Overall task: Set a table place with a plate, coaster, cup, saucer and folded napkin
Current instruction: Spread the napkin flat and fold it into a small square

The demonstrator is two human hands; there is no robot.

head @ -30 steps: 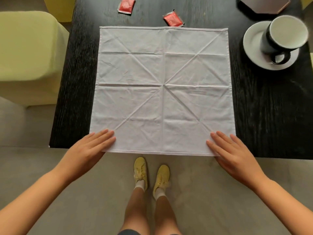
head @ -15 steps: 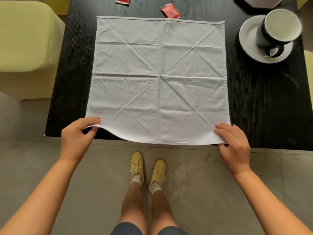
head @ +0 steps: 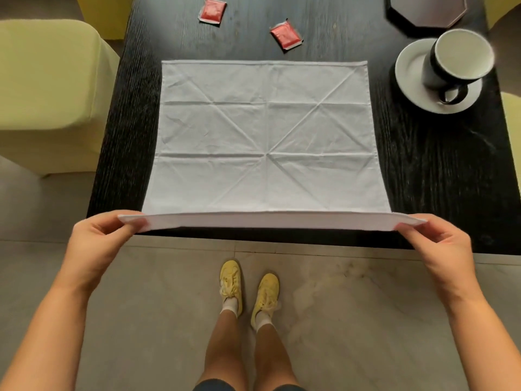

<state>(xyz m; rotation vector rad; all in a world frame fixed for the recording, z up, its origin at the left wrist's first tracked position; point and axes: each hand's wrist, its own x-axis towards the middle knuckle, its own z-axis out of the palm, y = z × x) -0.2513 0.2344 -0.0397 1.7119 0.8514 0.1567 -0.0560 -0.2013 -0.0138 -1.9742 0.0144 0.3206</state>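
Black wood-grain table [head: 423,179]: white creased napkin [head: 265,131] spread centre, two red sachets [head: 285,35] beyond it, saucer [head: 408,77] far right, octagonal coaster [head: 428,8] at far-right corner.

left grip [head: 105,238], right grip [head: 439,238], both pinching

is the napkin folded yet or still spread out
Mostly spread: the napkin lies flat on the table; only its near edge is lifted, pinched by left hand and right hand.

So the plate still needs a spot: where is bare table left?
Bare table lies right of the napkin, below the saucer. A narrow strip runs along the napkin's left side. The far edge is crowded: two red packets, the coaster and the cup.
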